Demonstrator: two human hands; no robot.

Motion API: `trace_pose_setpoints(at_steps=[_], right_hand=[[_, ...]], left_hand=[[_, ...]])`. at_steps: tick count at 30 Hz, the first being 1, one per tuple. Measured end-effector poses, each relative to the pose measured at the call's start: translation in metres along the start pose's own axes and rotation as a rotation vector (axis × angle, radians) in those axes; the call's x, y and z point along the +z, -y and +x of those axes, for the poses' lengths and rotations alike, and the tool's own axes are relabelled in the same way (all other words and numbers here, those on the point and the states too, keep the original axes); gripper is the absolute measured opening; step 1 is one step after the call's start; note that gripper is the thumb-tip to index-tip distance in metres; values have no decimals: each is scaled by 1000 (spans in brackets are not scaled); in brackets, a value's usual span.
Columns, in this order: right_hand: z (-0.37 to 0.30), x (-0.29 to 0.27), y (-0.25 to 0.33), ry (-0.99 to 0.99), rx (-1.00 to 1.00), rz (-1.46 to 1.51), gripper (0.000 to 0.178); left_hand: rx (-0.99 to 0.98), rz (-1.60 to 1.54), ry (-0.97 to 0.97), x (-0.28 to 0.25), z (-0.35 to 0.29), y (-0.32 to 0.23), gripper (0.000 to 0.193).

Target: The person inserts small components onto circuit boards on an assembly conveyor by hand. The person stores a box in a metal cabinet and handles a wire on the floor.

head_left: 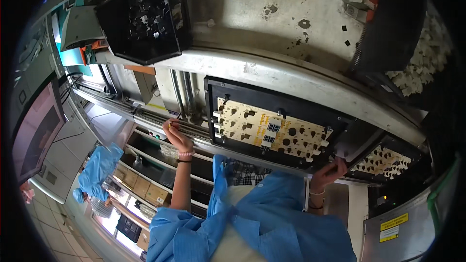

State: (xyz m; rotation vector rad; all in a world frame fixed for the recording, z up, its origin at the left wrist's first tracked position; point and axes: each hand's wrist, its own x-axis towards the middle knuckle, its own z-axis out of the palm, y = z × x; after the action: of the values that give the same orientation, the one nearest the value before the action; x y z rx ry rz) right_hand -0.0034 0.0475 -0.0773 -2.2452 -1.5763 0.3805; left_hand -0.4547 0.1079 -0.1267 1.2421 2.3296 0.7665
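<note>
A cream circuit board [272, 128] with black components and two small digit displays lies in a black carrier frame [211, 109] on the conveyor in front of me. To the left of that frame, my left hand [177, 136] is raised over the conveyor rail, its fingers curled together; anything small between them is hidden. By the frame's near right corner is my right hand [329, 174], fingers drawn together and close to the black edge. What its fingertips hold, if anything, does not show. Farther right, a second populated board [381, 161] sits in another black carrier.
A black bin [145, 19] of small dark and white parts stands at the far left. Another dark bin at the far right holds pale pieces [424, 60]. A metal rail [272, 65] runs behind the carriers. A monitor [41, 126] and a blue-clad person [99, 174] are at left.
</note>
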Motion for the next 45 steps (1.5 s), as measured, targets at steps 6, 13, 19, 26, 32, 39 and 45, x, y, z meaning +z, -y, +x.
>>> trace_pose_setpoints(at_steps=[6,13,19,26,32,39,45], right_hand=[[4,0,10,80,50,6,25],[-5,-2,4,165,148,99,27],[-2,2,5,116,165,248,29],[1,-3,8,130,40,277,28],[2,1,13,94,121,288,28],[-3,3,16,36,121,321,29],[-13,11,14,-78,-14,383,26]], left_hand=[[-49,78,22,-10,-2,8,36],[-78,87,61,-11,-3,23,32],[-49,84,27,-18,3,35,33],[-76,219,-249,3,-6,5,36],[-49,244,-259,-3,-6,14,39],[-17,195,-305,-2,-5,11,37],[-41,159,-415,-20,-13,28,36]])
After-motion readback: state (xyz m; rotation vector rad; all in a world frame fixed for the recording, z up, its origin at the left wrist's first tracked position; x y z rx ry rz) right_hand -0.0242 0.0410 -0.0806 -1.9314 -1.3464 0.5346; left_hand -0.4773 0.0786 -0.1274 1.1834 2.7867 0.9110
